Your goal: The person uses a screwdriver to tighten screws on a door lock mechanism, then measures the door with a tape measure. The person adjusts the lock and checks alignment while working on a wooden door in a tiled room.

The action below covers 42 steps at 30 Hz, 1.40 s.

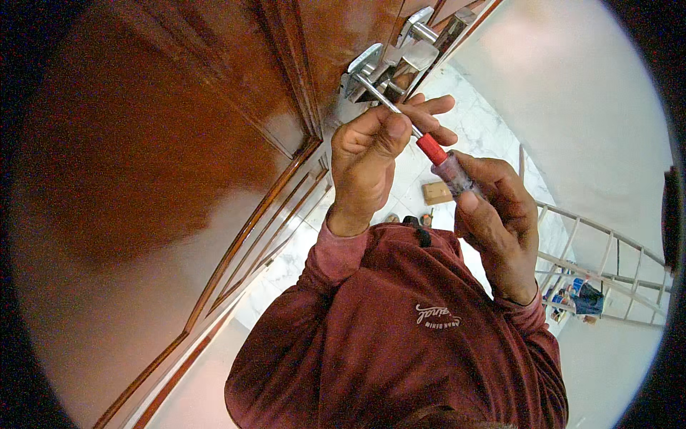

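A screwdriver (433, 149) with a red and clear handle and a long metal shaft slants across the view. My right hand (504, 218) grips its handle between thumb and fingers. Closer to the tip, my left hand (368, 161) steadies the shaft between thumb and forefinger, its other fingers stretched out beyond. The shaft reaches to a silver door handle (367, 60) on the brown wooden door (164, 136). Whether the tip sits in a screw is too small to tell. A second, similar silver handle (418, 27) shows just beyond the first.
A pale wall (572, 93) rises on the right. A ladder (614, 268) stands lower right, with a blue bundle (586, 297) near it. Below my hands, a small brown box (436, 192) lies on the white marbled floor (486, 129). The panelled door fills the left side.
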Motion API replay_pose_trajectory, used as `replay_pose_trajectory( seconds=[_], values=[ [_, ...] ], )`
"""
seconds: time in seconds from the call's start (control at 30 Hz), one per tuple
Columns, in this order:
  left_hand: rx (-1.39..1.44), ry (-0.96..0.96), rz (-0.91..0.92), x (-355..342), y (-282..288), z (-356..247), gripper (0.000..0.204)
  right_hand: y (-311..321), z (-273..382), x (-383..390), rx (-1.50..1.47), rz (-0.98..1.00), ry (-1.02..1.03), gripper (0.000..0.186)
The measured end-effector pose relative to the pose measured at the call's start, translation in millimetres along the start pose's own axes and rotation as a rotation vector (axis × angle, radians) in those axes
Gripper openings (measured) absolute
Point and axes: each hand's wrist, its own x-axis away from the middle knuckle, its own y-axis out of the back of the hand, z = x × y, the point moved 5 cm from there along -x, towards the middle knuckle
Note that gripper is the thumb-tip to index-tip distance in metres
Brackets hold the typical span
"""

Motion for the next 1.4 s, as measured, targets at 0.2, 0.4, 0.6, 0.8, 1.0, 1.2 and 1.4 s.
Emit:
replay_pose_trajectory(
  seconds=[0.2,0.4,0.6,0.8,1.0,1.2,1.4],
  values=[
    [0.061,-0.018,-0.112,3,-10,-5,0.037,-13,18,13,0.924,-0.103,0.61,0.052],
    [0.182,-0.065,-0.174,0,-15,-6,0.03,-5,8,6,0.415,0.059,0.322,0.047],
    [0.141,-0.061,-0.231,0,-18,-4,0.035,-6,-17,5,-0.648,0.405,-0.379,0.051],
    [0.117,-0.093,-0.235,0,-20,0,0.036,-3,-12,-1,-0.274,0.141,-0.159,0.042],
    [0.141,-0.018,-0.272,1,-29,1,0.033,-3,12,6,0.842,-0.081,0.422,0.047],
    [0.274,-0.106,-0.256,-5,-30,3,0.029,17,6,-13,0.178,0.058,0.349,0.042],
    [0.272,-0.068,-0.177,-7,-29,6,0.031,7,-12,-1,-0.598,0.226,-0.315,0.043]
  ],
)
